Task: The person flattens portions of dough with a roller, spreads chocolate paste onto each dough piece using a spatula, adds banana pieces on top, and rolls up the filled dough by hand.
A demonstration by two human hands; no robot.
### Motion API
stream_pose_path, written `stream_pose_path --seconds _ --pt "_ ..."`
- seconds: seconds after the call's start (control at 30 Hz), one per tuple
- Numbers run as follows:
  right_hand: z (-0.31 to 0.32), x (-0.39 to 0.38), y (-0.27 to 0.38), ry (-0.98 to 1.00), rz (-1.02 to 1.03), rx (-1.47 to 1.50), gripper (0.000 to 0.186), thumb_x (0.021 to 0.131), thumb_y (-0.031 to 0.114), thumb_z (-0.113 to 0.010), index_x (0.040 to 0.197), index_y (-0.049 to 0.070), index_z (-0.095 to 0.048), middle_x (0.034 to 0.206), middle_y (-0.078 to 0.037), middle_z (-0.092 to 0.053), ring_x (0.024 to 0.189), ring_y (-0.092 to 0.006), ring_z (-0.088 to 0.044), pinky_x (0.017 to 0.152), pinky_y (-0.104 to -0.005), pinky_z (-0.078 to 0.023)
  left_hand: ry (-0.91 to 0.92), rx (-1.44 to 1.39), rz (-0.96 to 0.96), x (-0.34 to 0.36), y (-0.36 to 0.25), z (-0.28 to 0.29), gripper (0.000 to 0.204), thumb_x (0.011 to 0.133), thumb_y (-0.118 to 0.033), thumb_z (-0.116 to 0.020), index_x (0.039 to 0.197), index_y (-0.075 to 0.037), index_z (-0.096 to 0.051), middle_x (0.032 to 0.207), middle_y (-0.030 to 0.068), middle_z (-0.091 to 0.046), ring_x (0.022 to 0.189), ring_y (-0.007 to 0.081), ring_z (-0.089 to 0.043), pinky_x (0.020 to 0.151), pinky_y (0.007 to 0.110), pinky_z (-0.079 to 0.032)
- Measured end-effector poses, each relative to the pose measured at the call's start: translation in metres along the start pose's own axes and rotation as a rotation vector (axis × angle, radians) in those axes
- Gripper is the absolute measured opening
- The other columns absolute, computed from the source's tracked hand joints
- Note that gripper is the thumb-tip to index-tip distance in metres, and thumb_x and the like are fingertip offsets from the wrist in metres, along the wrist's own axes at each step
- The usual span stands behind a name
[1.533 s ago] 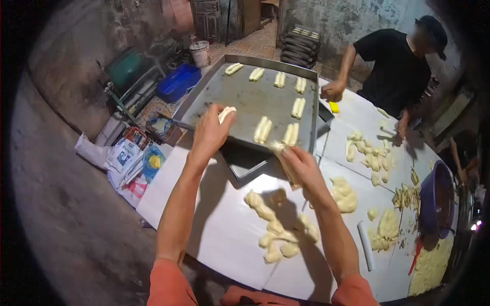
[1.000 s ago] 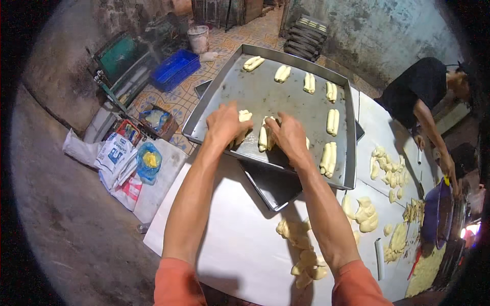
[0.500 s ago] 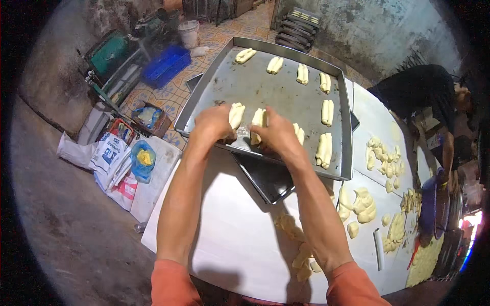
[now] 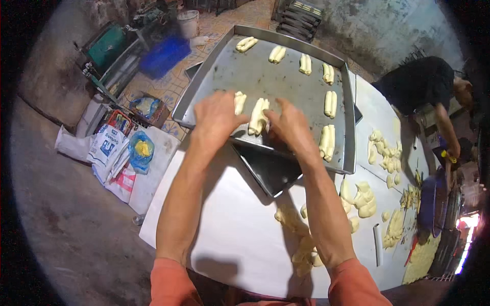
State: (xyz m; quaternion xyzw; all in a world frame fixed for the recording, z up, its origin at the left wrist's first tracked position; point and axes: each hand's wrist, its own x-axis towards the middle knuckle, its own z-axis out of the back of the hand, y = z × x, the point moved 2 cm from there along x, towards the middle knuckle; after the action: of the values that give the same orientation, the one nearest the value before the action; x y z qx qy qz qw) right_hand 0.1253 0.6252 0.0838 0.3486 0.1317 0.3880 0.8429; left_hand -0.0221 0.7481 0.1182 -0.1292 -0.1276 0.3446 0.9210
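Note:
A metal baking tray with several pale dough rolls stands raised over the worktable. My left hand is at its near left, fingers loosely bent and thumb apart, beside a partly hidden roll. My right hand has thumb and index apart, at the right edge of another roll; some fingertips are hidden. Both hands appear to hold nothing. A dark pan lies under the tray.
The white tabletop carries dough blobs, a white rod and a purple tub. A co-worker bends at the right, hand near a yellow-handled tool. Sacks, a blue crate and stacked trays stand around.
Over the last second and a half my hands went from carrying dough to resting beside rolls in the tray, and their fingers have loosened. The co-worker has bent down toward the right.

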Motion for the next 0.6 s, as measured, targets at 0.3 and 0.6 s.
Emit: stream_pose_path --seconds 0.3,0.6 --pt "0.049 -0.047 -0.010 -0.223 0.387 0.036 0.039 0.098 0.031 -0.067 0.128 0.005 -0.070 0.097 -0.017 -0.077 0.085 -0.0276 -0.076 0.077 -0.0377 -0.058 0.118 0.216 -0.073 0.002 -0.041 -0.029 0.044 0.081 -0.042 -0.081 0.103 -0.004 -0.077 0.104 0.0221 -0.076 0.098 0.0383 -0.074 0.082 0.051 -0.057" --pt "0.119 -0.294 -0.124 -0.186 0.040 0.023 0.021 0.099 0.008 -0.069 0.116 -0.003 -0.075 0.101 -0.011 -0.077 0.083 -0.0136 -0.071 0.075 -0.0257 -0.057 -0.132 -0.253 -0.058 -0.116 0.015 0.010 0.059 0.090 -0.040 -0.080 0.137 -0.007 -0.068 0.124 0.0167 -0.074 0.104 0.0247 -0.074 0.090 0.037 -0.056"
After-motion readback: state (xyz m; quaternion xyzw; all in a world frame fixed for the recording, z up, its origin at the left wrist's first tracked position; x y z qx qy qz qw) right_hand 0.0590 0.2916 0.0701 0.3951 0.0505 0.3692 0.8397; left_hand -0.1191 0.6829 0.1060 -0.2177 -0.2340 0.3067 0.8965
